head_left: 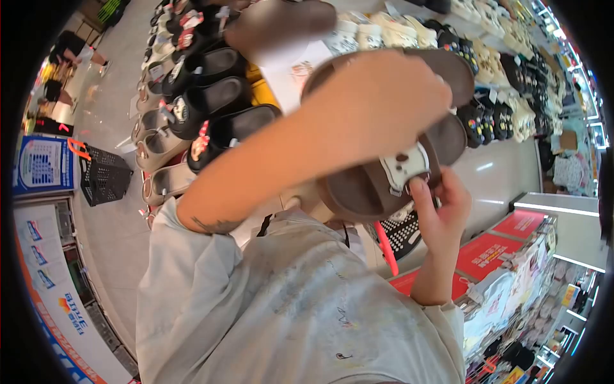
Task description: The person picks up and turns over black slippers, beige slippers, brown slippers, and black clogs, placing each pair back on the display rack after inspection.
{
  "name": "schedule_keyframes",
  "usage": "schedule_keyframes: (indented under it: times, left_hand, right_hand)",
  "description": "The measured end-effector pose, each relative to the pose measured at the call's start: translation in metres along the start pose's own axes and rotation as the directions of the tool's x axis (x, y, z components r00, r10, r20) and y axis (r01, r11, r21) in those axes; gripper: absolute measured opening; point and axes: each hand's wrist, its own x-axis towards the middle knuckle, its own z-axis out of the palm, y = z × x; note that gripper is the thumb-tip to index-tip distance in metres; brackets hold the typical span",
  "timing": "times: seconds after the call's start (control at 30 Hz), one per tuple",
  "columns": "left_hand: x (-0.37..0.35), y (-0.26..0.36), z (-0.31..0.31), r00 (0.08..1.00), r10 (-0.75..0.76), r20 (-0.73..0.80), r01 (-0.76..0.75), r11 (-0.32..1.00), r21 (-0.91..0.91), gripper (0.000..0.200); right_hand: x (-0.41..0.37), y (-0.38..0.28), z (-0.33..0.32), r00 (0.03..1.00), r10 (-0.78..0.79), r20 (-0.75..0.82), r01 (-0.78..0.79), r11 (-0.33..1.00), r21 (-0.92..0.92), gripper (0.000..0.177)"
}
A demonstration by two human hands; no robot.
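My left hand [390,102] reaches across from the left, its back to the camera and its fingers curled over a brown slipper [457,73]. Its fingertips are mostly hidden, and the arm covers part of the footwear. Below it, a second brown slipper [358,192] is tilted, showing a white cartoon dog face [408,165] on its strap. My right hand [441,208] pinches that strap's edge between thumb and fingers, just under the dog face.
Black clogs [214,96] and beige clogs [160,147] stand in rows at left. White clogs [396,29] line the display ahead. A black basket [105,176] is on the floor at left; another basket [403,237] with a red handle [385,249] hangs near my right forearm.
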Motion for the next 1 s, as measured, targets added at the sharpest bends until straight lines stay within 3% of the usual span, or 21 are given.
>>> schedule_keyframes:
  times: [0.1,0.17,0.2,0.23,0.27,0.33,0.37,0.47,0.63,0.7,0.83,0.9,0.93,1.0]
  left_hand:
    - [-0.005,-0.055,-0.025,0.992,-0.120,0.033,0.121,0.992,-0.033,0.012]
    - [-0.009,-0.094,-0.016,0.994,-0.103,0.042,0.107,0.989,-0.099,0.013]
    - [-0.010,-0.109,-0.007,0.982,-0.120,0.145,0.142,0.978,-0.150,0.013]
    - [-0.012,-0.122,0.005,0.960,-0.130,0.248,0.182,0.963,-0.198,0.013]
    - [-0.017,-0.134,0.019,0.964,-0.132,0.232,0.181,0.962,-0.205,0.013]
    - [-0.028,-0.148,0.038,0.991,-0.137,-0.002,0.132,0.955,-0.265,0.015]
    - [-0.033,-0.151,0.041,0.991,-0.135,-0.007,0.128,0.953,-0.275,0.015]
    - [-0.033,-0.151,0.043,0.994,-0.080,-0.073,0.052,0.945,-0.322,0.016]
    - [-0.014,-0.157,0.037,0.997,-0.018,0.081,0.044,0.941,-0.337,0.017]
    - [-0.017,-0.163,0.041,0.999,-0.003,0.043,0.017,0.948,-0.319,0.016]
    - [-0.045,-0.141,0.019,0.987,0.030,-0.155,-0.070,0.963,-0.260,0.020]
    - [-0.065,-0.111,-0.001,0.958,0.016,-0.287,-0.109,0.944,-0.311,0.017]
    - [-0.076,-0.096,-0.013,0.954,0.071,-0.290,-0.139,0.966,-0.220,0.016]
    - [-0.099,-0.068,-0.037,0.955,0.169,-0.245,-0.207,0.968,-0.143,0.016]
  right_hand:
    - [0.040,-0.030,0.042,0.997,0.019,0.080,-0.024,0.998,0.066,0.020]
    - [0.056,-0.028,0.068,0.986,0.029,0.161,-0.019,0.998,-0.068,0.025]
    - [0.059,-0.024,0.081,0.986,-0.035,0.160,0.061,0.985,-0.163,0.030]
    - [0.058,-0.025,0.089,0.979,-0.001,0.203,0.057,0.962,-0.267,0.032]
    - [0.058,-0.013,0.096,0.983,-0.022,0.185,0.071,0.963,-0.260,0.032]
    - [0.056,-0.006,0.102,0.984,-0.040,0.172,0.085,0.960,-0.265,0.032]
    - [0.053,-0.010,0.102,0.984,0.002,0.177,0.035,0.978,-0.207,0.032]
    - [0.049,-0.016,0.101,0.987,0.052,0.153,-0.029,0.988,-0.154,0.032]
    - [0.056,-0.004,0.112,0.999,0.029,0.046,-0.022,0.991,-0.133,0.036]
    - [0.052,0.006,0.115,0.997,0.071,0.033,-0.068,0.992,-0.103,0.037]
    - [0.035,0.017,0.121,0.984,-0.150,-0.097,0.158,0.985,0.073,0.044]
    - [0.020,0.009,0.110,0.933,-0.342,-0.113,0.329,0.937,-0.119,0.047]
    - [0.006,0.008,0.106,0.975,-0.202,-0.096,0.199,0.979,-0.037,0.047]
    - [-0.018,0.031,0.093,0.981,-0.139,-0.136,0.118,0.982,-0.148,0.041]
